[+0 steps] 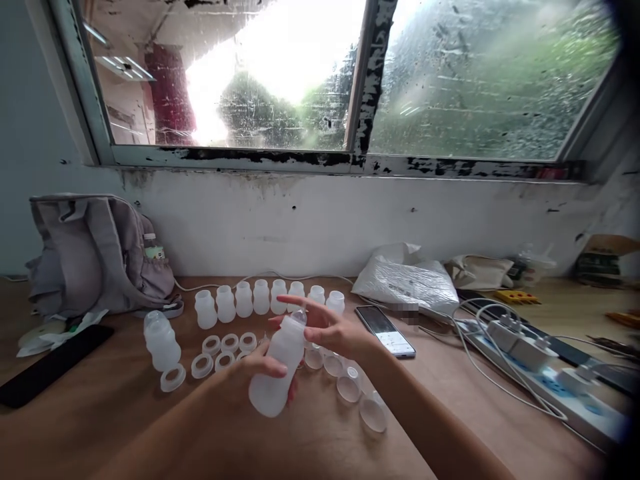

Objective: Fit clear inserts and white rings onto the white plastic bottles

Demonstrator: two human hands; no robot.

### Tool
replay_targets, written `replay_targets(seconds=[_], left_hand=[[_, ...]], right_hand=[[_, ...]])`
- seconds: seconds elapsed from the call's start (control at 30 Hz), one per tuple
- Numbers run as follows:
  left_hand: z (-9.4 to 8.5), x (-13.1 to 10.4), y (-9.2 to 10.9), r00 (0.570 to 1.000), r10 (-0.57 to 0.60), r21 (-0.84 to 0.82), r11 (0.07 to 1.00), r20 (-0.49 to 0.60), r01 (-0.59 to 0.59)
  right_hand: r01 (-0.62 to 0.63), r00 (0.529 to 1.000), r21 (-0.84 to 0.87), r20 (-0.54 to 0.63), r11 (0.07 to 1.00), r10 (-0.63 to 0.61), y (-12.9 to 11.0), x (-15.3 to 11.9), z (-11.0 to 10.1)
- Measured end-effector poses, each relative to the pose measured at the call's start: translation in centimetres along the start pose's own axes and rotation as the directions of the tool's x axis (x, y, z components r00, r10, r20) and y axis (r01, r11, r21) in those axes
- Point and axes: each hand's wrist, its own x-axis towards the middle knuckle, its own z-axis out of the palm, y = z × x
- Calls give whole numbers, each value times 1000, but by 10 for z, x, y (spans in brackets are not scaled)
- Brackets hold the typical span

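A frosted white baby bottle point(274, 383) is tilted in front of me, with a clear nipple point(299, 317) at its top. My left hand point(250, 370) is closed around the bottle's body, thumb across the front. My right hand point(333, 327) is at the neck, thumb against the near side and other fingers reaching behind; its index finger is stretched out. Behind the hands stands a row of several open frosted bottles point(243, 300). White collar rings point(202, 366) lie in front of that row, some hidden by my left hand. Several clear caps point(349, 385) lie beside my right forearm.
At the left, a bottle point(163, 341) stands near a loose ring point(173, 378). Around it are a grey backpack point(100, 260) and a black slab point(55, 365). To the right are a phone point(385, 330), a silver bag point(405, 277) and a power strip point(550, 383) with loose cables.
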Motion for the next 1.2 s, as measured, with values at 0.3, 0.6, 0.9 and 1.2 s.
replay_targets(seconds=[0.3,0.6,0.9,1.2], left_hand=[[28,-3,4,993,25,78,997,-119,-16],[14,2,-3,968,109,419,908,-226,-5],[19,-5,9,834,405,903,364,-375,229],[-7,-23,52,769,324,834,185,-551,520]], right_hand=[[51,969,-228,-225,972,-104,-2,-2,21],[26,955,-50,-293,998,-40,21,8,36],[38,934,-402,-310,915,-175,0,0,37],[-438,898,-895,-433,79,75,10,-10,-45]])
